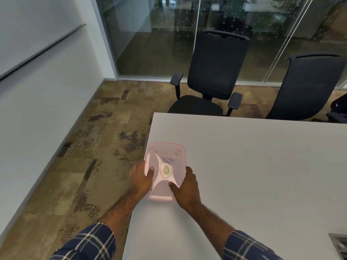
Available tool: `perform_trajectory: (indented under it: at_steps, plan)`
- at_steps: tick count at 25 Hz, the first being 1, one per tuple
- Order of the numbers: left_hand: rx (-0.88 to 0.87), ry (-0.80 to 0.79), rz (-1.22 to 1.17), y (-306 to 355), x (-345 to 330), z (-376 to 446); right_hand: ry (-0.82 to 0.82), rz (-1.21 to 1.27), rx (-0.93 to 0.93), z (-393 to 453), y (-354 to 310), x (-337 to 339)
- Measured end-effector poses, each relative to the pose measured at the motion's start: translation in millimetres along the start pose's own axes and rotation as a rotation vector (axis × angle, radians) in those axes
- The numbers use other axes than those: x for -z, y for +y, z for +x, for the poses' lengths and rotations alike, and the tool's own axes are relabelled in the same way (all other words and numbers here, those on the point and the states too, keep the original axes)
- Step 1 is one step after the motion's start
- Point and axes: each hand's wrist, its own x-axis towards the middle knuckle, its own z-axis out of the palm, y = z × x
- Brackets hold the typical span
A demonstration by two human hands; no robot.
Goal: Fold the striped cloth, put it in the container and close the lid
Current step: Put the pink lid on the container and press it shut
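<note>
A translucent pink container (pixel 165 156) with its lid on lies at the left edge of the white table (pixel 253 156). The lid (pixel 175 177) bears an oval green sticker at its middle. My left hand (pixel 141 180) grips the container's left side, thumb pressed on the lid. On the near right corner rests my right hand (pixel 187 190), its thumb also on the lid. The striped cloth is not visible; a faint dark shape shows through the lid.
Two black office chairs (pixel 212 76) (pixel 308 85) stand beyond the table's far edge, before a glass wall. Patterned carpet (pixel 84 156) lies to the left, below the table edge. A grey metal grille (pixel 339 244) sits at the table's near right corner.
</note>
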Motion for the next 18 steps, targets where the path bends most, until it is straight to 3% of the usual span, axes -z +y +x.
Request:
perform_trajectory:
  at_steps: [5, 12, 18]
  plan:
    - [0.021, -0.032, -0.050, -6.7, -10.1, 1.7, 0.027, -0.109, 0.043, 5.3, -1.0, -9.8]
    - [0.033, 0.001, 0.125, -19.7, -20.0, 12.8, -0.006, -0.187, 0.059, 14.4, 3.3, -20.8]
    - [-0.037, 0.032, 0.019, -24.4, -23.4, 15.9, 0.056, -0.227, 0.063, 33.1, 2.5, -27.2]
